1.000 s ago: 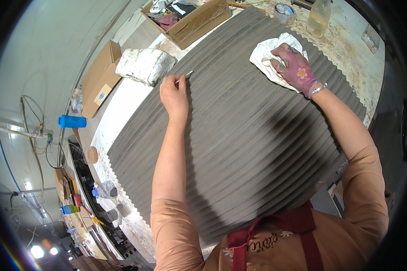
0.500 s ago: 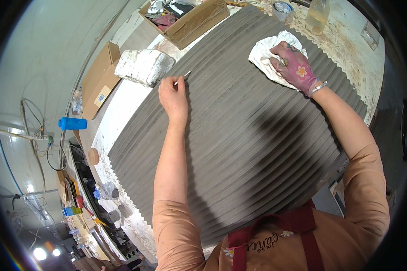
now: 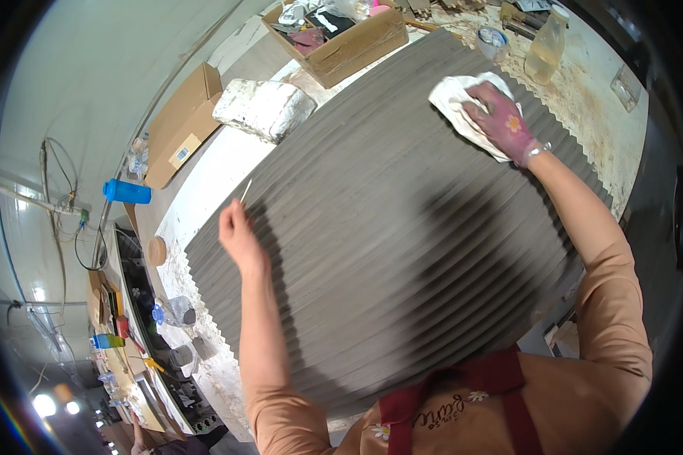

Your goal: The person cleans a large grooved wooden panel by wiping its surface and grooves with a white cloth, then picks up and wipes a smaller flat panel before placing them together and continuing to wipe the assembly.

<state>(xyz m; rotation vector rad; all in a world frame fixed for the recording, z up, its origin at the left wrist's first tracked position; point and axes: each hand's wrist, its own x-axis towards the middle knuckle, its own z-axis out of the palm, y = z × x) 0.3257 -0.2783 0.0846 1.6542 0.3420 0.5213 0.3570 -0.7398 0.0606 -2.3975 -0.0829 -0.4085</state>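
A broad grey panel (image 3: 341, 220) with parallel ridges and zigzag ends lies before me. My left hand (image 3: 240, 236) is bare, raised over the panel's left part. Its fingers are pinched around a thin pale stick (image 3: 247, 189), whose tip points up and away. At the panel's far right, my right hand (image 3: 502, 123), in a pink flowered glove, presses on a crumpled white cloth (image 3: 457, 98). The fingers are curled onto the cloth, which rests on the ridges. Dark shadows fall across the panel's near middle and beside my left arm.
Beyond the panel are an open cardboard box (image 3: 368, 51) of odds and ends, a white block-like bundle (image 3: 264, 110) and another cardboard box (image 3: 180, 136). A clear bottle (image 3: 546, 51) and a small tub (image 3: 492, 45) stand far right. A blue cup (image 3: 127, 192) is at left.
My left hand has moved left and nearer to me with the stick, which now points more upright. My right hand stays on the cloth. The view has shifted slightly.
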